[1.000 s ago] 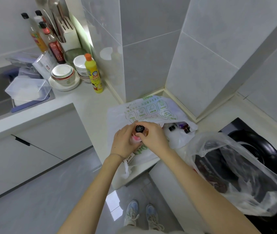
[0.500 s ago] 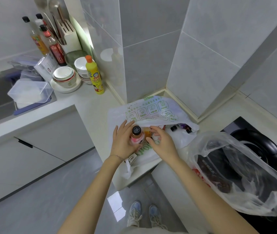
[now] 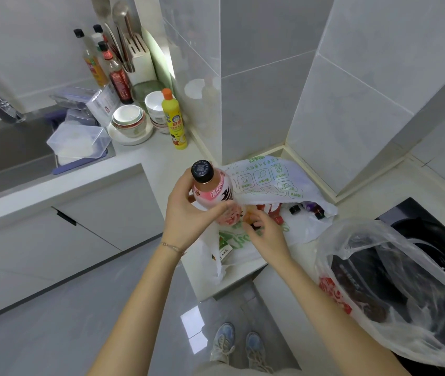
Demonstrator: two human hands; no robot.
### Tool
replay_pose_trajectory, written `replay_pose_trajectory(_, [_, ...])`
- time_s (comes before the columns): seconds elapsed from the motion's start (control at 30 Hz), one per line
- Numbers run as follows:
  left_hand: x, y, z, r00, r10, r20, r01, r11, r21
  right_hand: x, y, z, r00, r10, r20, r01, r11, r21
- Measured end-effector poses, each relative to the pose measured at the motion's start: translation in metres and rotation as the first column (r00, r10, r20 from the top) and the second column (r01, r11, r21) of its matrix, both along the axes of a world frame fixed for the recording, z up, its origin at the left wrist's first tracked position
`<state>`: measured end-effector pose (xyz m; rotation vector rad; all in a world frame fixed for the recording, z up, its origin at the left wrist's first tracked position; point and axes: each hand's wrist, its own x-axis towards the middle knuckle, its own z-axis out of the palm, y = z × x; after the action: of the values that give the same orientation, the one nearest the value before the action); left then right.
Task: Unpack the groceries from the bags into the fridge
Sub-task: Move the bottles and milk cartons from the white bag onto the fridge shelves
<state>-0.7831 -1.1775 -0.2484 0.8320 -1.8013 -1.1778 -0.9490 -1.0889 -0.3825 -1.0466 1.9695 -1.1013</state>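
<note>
1. Standing nearly upright, a pink drink bottle (image 3: 211, 189) with a black cap is gripped by the left hand (image 3: 186, 215). The fingers are wrapped round its body and the thumb is laid across the front of the label.
2. The bottle is held just above the open mouth of a white bag (image 3: 267, 180) printed in green, which is spread flat on the pale counter (image 3: 161, 156) in the tiled corner.
3. The right hand (image 3: 266, 232) is seen at the bag's opening, just beside the bottle's base, with its fingers curled among red and orange packets. Whether anything is pinched cannot be told, as the fingertips are blurred.
4. Several small dark-capped bottles (image 3: 294, 209) are seen lying inside the white bag, to the right of both hands.
5. A clear plastic bag (image 3: 395, 280) holding dark goods is slumped on the black hob (image 3: 419, 213), well apart from the bottle.
6. Further back on the counter, a yellow squeeze bottle (image 3: 173, 120) is stood beside stacked bowls (image 3: 129, 120), and a clear lidded tub (image 3: 80, 139) is set at the edge of the sink (image 3: 6, 150).
</note>
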Motion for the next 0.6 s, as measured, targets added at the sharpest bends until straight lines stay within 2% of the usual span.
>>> replay_pose_trajectory(0.13, [0.02,0.001,-0.023,0.991,0.071,0.114,-0.076,0.996,0.044,0.008,-0.003,-0.001,0.997,0.06,-0.057,-0.059,0.998,0.018])
replay_pose_trajectory(0.23, [0.038,0.002,-0.042,0.975,0.113,0.194,-0.129,0.989,0.07,0.013,-0.005,-0.01,0.988,0.152,-0.037,-0.147,0.981,0.123])
replay_pose_trajectory(0.33, [0.047,0.007,-0.056,0.969,0.141,0.203,-0.16,0.984,0.084,0.021,-0.006,-0.022,0.973,0.227,-0.036,-0.211,0.944,0.253])
replay_pose_trajectory(0.6, [0.052,0.017,-0.077,0.95,0.205,0.235,-0.234,0.966,0.105,0.044,-0.01,-0.049,0.971,0.239,-0.029,-0.218,0.925,0.31])
